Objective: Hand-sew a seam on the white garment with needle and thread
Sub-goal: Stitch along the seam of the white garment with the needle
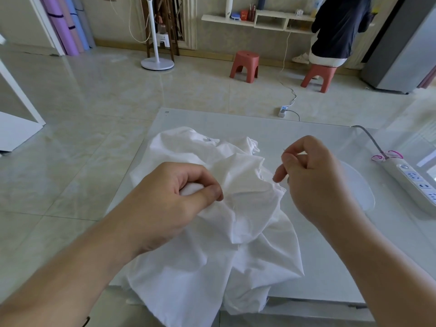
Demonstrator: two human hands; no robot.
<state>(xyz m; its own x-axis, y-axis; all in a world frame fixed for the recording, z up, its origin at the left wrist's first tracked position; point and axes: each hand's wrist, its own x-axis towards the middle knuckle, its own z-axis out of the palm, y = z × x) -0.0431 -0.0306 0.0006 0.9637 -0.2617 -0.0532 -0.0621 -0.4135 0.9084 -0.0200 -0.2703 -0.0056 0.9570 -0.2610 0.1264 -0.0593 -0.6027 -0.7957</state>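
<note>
A crumpled white garment [238,234] lies on a glass table [295,135] and hangs over its near edge. My left hand [174,199] pinches a raised fold of the cloth between thumb and fingers. My right hand [309,175] is lifted just right of the fold, its thumb and forefinger pinching a thin needle [285,151] whose tip pokes up and to the left. The thread is too fine to make out.
A white power strip [415,182] with a grey cable lies at the table's right edge. A round clear plate [361,190] sits under my right hand. Across the tiled floor stand two red stools [244,66], a fan stand [157,62] and a seated person [337,29].
</note>
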